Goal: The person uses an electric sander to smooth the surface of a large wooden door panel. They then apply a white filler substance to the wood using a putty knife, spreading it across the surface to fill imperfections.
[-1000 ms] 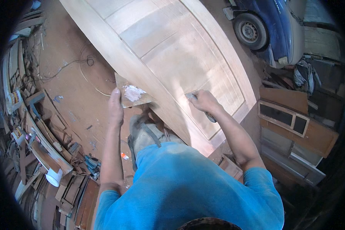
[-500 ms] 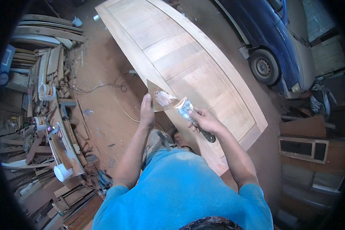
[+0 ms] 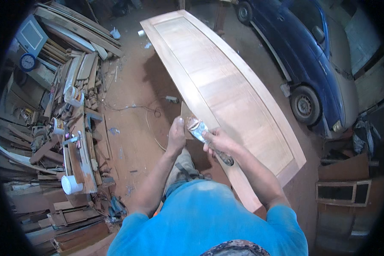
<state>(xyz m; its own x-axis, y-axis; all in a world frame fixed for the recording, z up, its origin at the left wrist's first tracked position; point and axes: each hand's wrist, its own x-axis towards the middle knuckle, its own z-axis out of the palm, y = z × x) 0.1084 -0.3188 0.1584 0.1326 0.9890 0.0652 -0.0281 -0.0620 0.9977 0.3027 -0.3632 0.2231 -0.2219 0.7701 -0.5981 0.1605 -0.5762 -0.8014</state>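
In the curled fingers of the right hand (image 3: 218, 141), gripped: putty knife with silvery metal blade and dark handle (image 3: 198, 131), paste on blade tip. Just left of those, left hand (image 3: 176, 135) pinches a thin flat brown board (image 3: 185, 112) by its edge, thumb showing, remaining fingers mostly hidden; blade-board contact, can't tell. Beyond the right fingers, long pale wooden panelled door (image 3: 226, 89). Farther right, dark blue car (image 3: 301, 51).

Blue shirt (image 3: 205, 217), 2 short sleeves (image 3: 287, 224), mottled cap (image 3: 234, 249).
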